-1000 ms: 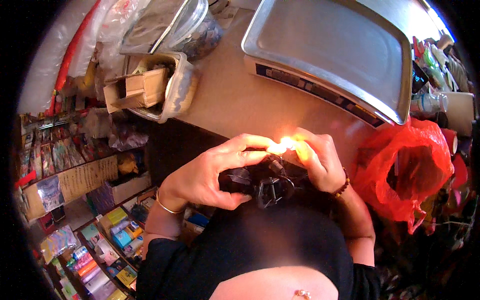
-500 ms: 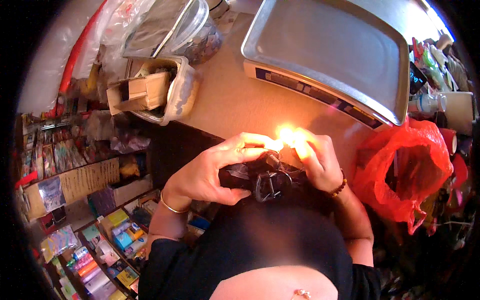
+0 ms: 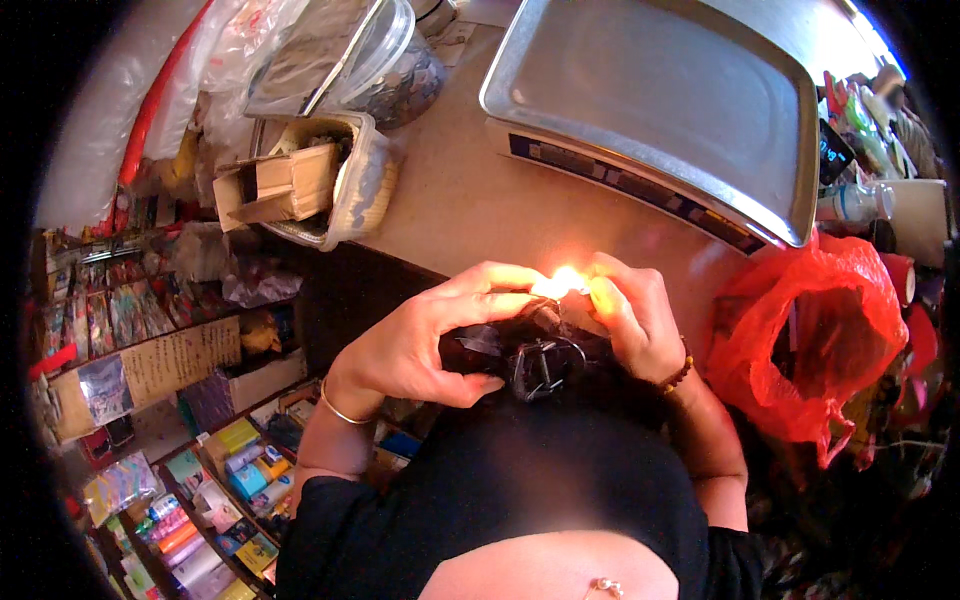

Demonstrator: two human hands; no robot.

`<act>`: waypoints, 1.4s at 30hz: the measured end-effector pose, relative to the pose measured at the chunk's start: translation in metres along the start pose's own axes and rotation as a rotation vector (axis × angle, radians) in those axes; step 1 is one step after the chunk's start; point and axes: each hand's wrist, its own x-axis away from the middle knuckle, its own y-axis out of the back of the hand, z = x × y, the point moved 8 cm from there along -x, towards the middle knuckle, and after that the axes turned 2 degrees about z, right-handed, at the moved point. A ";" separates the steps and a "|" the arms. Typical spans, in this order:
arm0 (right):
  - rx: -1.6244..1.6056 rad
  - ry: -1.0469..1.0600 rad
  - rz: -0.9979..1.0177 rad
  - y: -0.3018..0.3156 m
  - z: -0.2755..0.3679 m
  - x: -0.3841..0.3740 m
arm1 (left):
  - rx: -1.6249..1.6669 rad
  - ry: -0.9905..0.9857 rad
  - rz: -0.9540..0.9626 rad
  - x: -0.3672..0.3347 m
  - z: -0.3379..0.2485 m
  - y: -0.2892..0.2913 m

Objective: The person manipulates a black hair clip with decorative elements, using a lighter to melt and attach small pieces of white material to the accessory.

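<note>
At the table's near edge, my two hands meet around a bright glow (image 3: 567, 281) that washes out their fingertips. My left hand (image 3: 425, 325) reaches in from the left, two digits pinched together at the glow and another lower down, apart from them. On the other side, my right hand (image 3: 640, 318) has its thumb and a finger closed at the glow. What either pinch holds is lost in the glare. Just below, close to my body, is a dark thing with black metal rings and bars (image 3: 545, 370); its kind is unclear.
A scale with a metal tray (image 3: 660, 100) stands on the brown table (image 3: 440, 190). At left are a plastic tub (image 3: 365, 190) with a cardboard piece (image 3: 290, 185) and a clear round container (image 3: 400, 75). A red plastic bag (image 3: 800, 340) hangs at right; stocked shelves (image 3: 190, 350) lie lower left.
The glow between my fingertips has become smaller and dimmer, and less of its light falls on the table. My hands have barely moved.
</note>
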 end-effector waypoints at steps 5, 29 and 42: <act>-0.002 0.017 -0.014 0.000 0.000 0.001 | -0.015 -0.009 -0.111 0.003 0.006 0.001; -0.507 -0.039 -0.156 0.001 -0.025 0.000 | 0.100 -0.014 -0.282 0.003 0.001 0.010; -1.152 -0.148 -0.206 -0.015 -0.017 -0.022 | 0.228 0.056 -0.413 -0.008 -0.009 0.006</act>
